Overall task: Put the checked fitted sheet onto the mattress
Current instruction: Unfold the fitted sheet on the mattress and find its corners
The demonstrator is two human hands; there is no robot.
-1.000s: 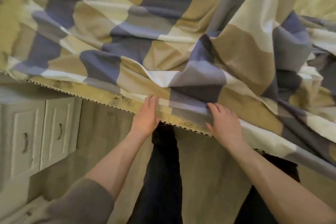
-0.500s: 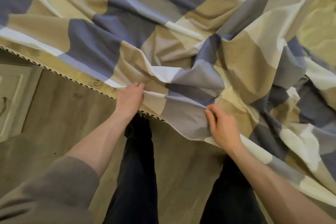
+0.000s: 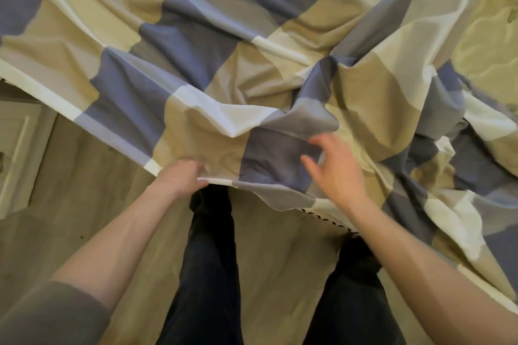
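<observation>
The checked fitted sheet [image 3: 252, 45], in blue, grey, tan and cream squares, lies rumpled over the mattress and fills the upper view. Its hem hangs over the mattress's near edge. My left hand [image 3: 182, 176] grips that hem with curled fingers at the edge. Just above the sheet, to the right, my right hand [image 3: 336, 171] hovers with its fingers spread and loosely bent, holding nothing. A strip of the mattress's piped edge [image 3: 322, 213] shows under my right wrist, and bare yellow mattress [image 3: 487, 45] shows at the far right.
I stand against the bed's side on a beige floor [image 3: 280, 255], my dark trouser legs [image 3: 210, 260] below. A white cabinet with panelled doors [image 3: 16, 148] stands at the left, close to the bed.
My right hand has let go of the sheet and lifted off it, fingers spreading. My left hand has closed on the hem, and the sheet now covers more of the mattress edge.
</observation>
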